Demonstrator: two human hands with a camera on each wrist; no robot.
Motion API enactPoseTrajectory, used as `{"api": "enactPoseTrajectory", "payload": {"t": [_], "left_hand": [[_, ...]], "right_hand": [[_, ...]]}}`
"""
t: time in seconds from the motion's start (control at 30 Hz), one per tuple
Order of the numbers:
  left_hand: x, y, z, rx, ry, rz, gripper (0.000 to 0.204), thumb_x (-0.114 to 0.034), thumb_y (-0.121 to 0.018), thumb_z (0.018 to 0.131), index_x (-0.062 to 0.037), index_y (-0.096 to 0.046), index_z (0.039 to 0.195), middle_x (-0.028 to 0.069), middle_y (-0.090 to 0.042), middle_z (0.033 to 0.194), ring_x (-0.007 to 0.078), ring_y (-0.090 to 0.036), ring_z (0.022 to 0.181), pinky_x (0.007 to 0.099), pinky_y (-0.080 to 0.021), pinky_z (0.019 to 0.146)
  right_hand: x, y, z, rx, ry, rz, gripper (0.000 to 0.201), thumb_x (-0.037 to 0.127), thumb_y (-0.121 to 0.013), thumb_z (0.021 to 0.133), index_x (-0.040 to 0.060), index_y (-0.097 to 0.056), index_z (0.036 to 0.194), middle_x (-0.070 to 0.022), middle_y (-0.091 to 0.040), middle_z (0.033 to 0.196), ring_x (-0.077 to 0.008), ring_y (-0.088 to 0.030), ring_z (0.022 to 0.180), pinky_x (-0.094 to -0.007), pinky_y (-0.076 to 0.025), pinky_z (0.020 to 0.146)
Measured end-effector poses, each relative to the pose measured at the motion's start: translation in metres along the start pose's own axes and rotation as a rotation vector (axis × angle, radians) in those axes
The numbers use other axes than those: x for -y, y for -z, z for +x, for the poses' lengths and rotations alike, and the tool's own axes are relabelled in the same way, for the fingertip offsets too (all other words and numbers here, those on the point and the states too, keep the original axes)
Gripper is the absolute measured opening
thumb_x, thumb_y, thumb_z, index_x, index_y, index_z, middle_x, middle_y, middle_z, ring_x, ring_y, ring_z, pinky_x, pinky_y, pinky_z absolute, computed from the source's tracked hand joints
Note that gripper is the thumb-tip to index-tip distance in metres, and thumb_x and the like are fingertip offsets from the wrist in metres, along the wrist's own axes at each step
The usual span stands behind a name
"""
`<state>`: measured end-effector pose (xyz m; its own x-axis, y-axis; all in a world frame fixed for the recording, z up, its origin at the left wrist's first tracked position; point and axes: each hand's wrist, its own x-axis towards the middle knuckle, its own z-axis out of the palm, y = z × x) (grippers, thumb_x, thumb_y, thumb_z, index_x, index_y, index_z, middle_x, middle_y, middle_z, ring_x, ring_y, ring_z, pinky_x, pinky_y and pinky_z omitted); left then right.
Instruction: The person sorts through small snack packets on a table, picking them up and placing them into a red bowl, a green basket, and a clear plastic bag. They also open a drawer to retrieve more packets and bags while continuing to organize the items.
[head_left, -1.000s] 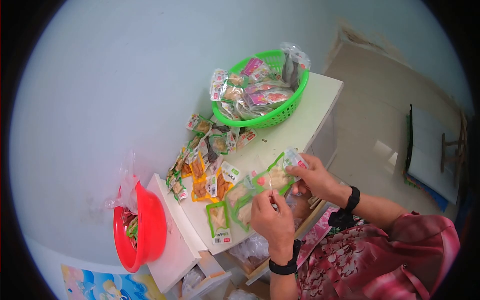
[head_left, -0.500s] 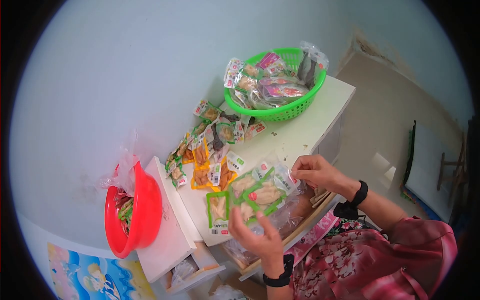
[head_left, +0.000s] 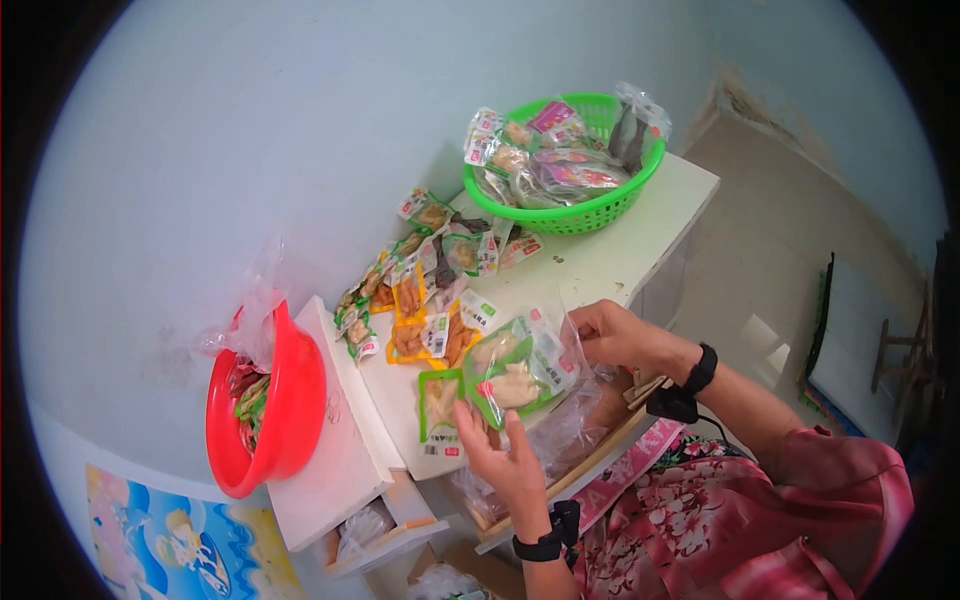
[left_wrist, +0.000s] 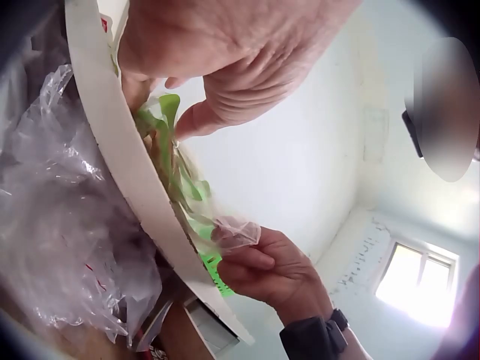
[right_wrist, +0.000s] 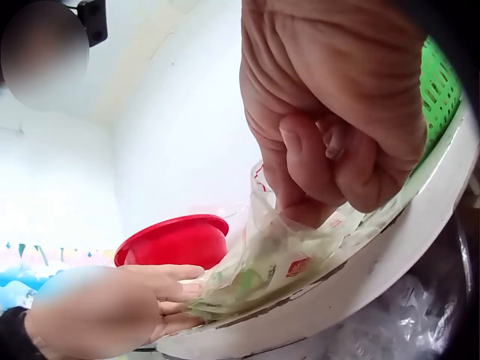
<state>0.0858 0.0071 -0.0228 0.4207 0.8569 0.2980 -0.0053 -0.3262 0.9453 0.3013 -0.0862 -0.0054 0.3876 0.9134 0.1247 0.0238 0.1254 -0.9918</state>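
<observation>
Green-edged packets of pale food (head_left: 513, 386) lie overlapping near the table's front edge, with clear plastic film over or around them. My right hand (head_left: 625, 338) pinches the film's upper corner, its fingers curled; the right wrist view shows this hand (right_wrist: 337, 112) over the translucent plastic (right_wrist: 281, 251). At the packets' lower end is my left hand (head_left: 505, 465), thumb and fingers spread, fingertips touching or close to them. In the left wrist view my left hand (left_wrist: 232, 60) is beside the green edge (left_wrist: 171, 120). A smaller green-edged packet (head_left: 440, 400) lies just left.
A green basket (head_left: 570, 218) full of packets stands at the back of the table. Yellow-edged packets (head_left: 408, 342) and others are heaped along the wall side. At left is a red basin (head_left: 300, 400). An open drawer with plastic bags (head_left: 565, 440) sits below the front edge.
My left hand has gone from a pinch on a green-edged packet to spread fingers at its lower end. That packet now lies lower, over the others. My right hand still pinches plastic.
</observation>
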Motion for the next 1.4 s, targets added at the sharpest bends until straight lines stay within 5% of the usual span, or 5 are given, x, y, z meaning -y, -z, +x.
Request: {"api": "enactPoseTrajectory", "payload": {"t": [0.33,0.53,0.73,1.0,1.4], "left_hand": [[0.005,0.038,0.029,-0.179,-0.354,0.777,0.064,-0.009,-0.067,0.092,0.0049,-0.043,0.150,0.0262,-0.050,0.150,0.0414,-0.046,0.142,0.0486,-0.036,0.120],[0.018,0.068,0.061,-0.059,-0.091,1.025,0.076,-0.017,-0.077,0.086,0.0015,-0.042,0.150,0.0289,-0.050,0.146,0.0451,-0.046,0.139,0.0519,-0.038,0.116],[0.020,0.076,0.066,-0.088,-0.075,0.881,0.079,-0.017,-0.083,0.080,0.0017,-0.046,0.147,0.0244,-0.064,0.124,0.0391,-0.059,0.120,0.0483,-0.046,0.104],[0.026,0.092,0.049,-0.168,0.091,0.058,0.015,-0.006,-0.073,0.093,0.0025,-0.066,0.103,0.0050,-0.068,0.090,0.0115,-0.063,0.079,0.0278,-0.052,0.073],[-0.072,-0.009,-0.015,-0.088,0.041,-0.298,0.011,-0.005,-0.066,0.098,0.0034,-0.060,0.103,0.0119,-0.068,0.099,0.0163,-0.068,0.086,0.0308,-0.059,0.078]], "right_hand": [[-0.001,0.008,0.000,-0.157,-0.132,0.003,0.013,0.007,-0.070,0.093,-0.0019,-0.067,0.102,-0.0018,-0.064,0.075,-0.0072,-0.053,0.057,-0.0247,-0.041,0.052],[-0.015,0.009,-0.011,-0.207,-0.058,0.096,0.015,0.006,-0.063,0.098,-0.0016,-0.064,0.111,-0.0027,-0.065,0.080,-0.0059,-0.053,0.055,-0.0222,-0.039,0.049],[-0.015,0.007,-0.020,-0.294,-0.070,0.152,0.010,0.004,-0.061,0.099,-0.0012,-0.063,0.108,-0.0046,-0.067,0.084,-0.0061,-0.055,0.056,-0.0218,-0.041,0.049],[-0.008,0.006,-0.035,-0.536,0.131,0.176,0.012,0.008,-0.066,0.099,0.0008,-0.063,0.109,-0.0050,-0.069,0.090,-0.0047,-0.059,0.066,-0.0215,-0.046,0.054],[0.056,-0.069,-0.048,-0.300,0.848,-0.919,0.051,0.005,-0.078,0.069,0.0112,-0.072,0.119,-0.0035,-0.071,0.123,-0.0243,-0.070,0.094,-0.0358,-0.059,0.077]]}}
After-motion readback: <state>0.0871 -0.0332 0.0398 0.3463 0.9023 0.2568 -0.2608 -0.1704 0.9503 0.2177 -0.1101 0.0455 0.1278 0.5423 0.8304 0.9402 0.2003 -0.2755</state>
